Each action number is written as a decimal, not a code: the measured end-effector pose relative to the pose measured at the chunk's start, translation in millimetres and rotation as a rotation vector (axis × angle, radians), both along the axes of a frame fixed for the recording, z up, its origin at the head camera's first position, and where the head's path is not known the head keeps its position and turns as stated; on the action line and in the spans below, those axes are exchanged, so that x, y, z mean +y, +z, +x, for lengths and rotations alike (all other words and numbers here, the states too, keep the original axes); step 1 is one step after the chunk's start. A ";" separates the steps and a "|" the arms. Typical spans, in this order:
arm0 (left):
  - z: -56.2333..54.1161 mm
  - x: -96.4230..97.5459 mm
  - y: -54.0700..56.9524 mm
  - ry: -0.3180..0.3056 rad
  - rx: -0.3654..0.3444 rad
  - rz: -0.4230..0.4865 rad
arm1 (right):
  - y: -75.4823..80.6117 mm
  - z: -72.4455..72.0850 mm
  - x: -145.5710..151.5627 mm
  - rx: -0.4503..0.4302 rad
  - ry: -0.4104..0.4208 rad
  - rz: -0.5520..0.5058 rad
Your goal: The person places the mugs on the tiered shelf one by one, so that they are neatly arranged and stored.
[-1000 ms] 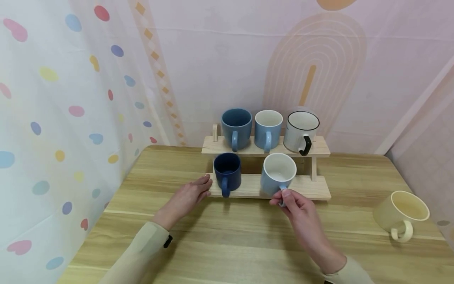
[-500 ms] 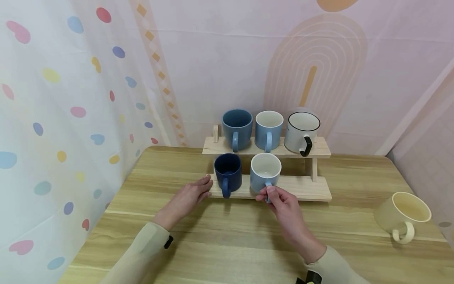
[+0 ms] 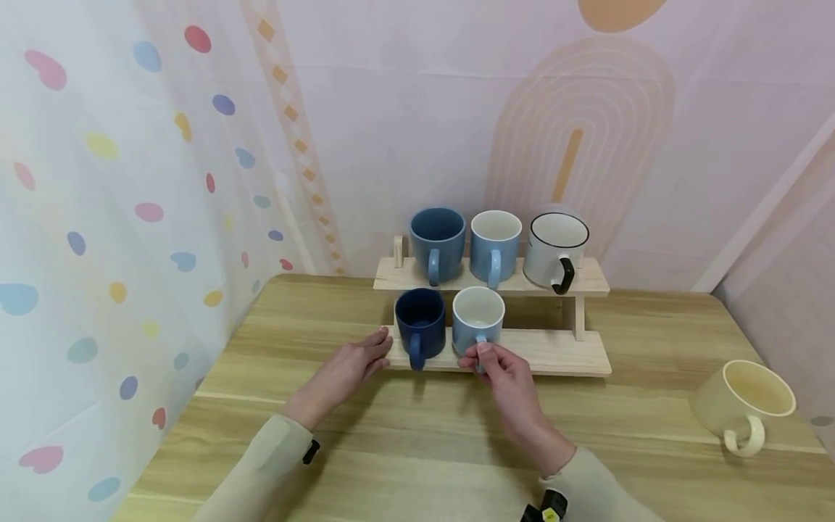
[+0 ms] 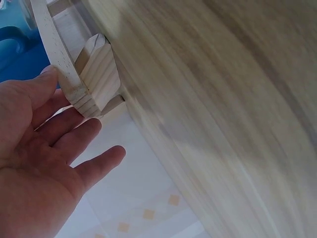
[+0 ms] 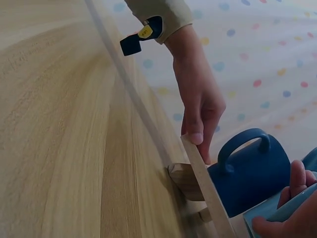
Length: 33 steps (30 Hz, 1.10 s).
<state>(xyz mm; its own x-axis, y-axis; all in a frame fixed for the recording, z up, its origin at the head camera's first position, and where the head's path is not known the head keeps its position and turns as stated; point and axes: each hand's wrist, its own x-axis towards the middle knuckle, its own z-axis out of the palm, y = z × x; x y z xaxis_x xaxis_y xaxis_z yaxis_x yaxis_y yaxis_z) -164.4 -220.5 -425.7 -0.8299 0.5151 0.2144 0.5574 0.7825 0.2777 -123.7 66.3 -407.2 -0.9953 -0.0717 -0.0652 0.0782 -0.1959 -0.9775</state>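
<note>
My right hand [image 3: 512,391] pinches the handle of a light blue mug [image 3: 471,335] with a white inside. The mug is upright at the lower step of a two-step wooden rack [image 3: 564,351], close to the right of a navy mug [image 3: 417,333]; whether its base touches the board is hidden. At the rack's left end, my left hand [image 3: 339,373] holds the tip of the lower board between thumb and fingers. The left wrist view has that board end by the thumb [image 4: 42,87], the other fingers spread. The right wrist view catches the navy mug [image 5: 252,173] side-on.
On the upper step stand a grey-blue mug [image 3: 438,250], another light blue mug [image 3: 485,254] and a white mug [image 3: 544,257] with black rim and handle. A pale yellow mug [image 3: 711,399] stands at the table's right. Patterned cloth [image 3: 404,145] hangs behind the table [image 3: 417,449].
My right hand has moved the light blue mug leftward along the lower step, from near its middle to beside the navy mug. My left hand stays at the rack's end.
</note>
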 end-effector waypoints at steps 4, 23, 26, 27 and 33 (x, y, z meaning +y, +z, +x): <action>0.1 0.2 -0.6 0.004 -0.014 -0.001 | -2.9 -2.3 -2.3 -0.003 0.000 0.007; 0.6 0.6 -2.2 0.002 0.012 0.005 | -11.7 -8.3 -3.6 0.010 0.033 0.070; -0.2 0.5 -2.1 0.000 0.011 0.005 | -10.5 -8.7 -1.1 0.005 0.055 0.081; -0.3 0.5 -2.0 -0.002 0.013 0.004 | -10.0 -8.6 -0.3 0.005 0.061 0.082; -0.6 0.2 -1.4 -0.008 0.015 -0.002 | -9.8 -7.3 5.5 0.012 0.043 0.082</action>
<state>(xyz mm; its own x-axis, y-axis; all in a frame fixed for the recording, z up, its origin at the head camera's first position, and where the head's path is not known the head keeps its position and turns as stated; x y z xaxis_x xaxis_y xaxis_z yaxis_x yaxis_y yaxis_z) -165.1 -220.4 -427.1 -0.8224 0.5220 0.2262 0.5677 0.7784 0.2680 -130.9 71.8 -417.0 -0.9922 -0.1089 -0.0603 0.0725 -0.1118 -0.9911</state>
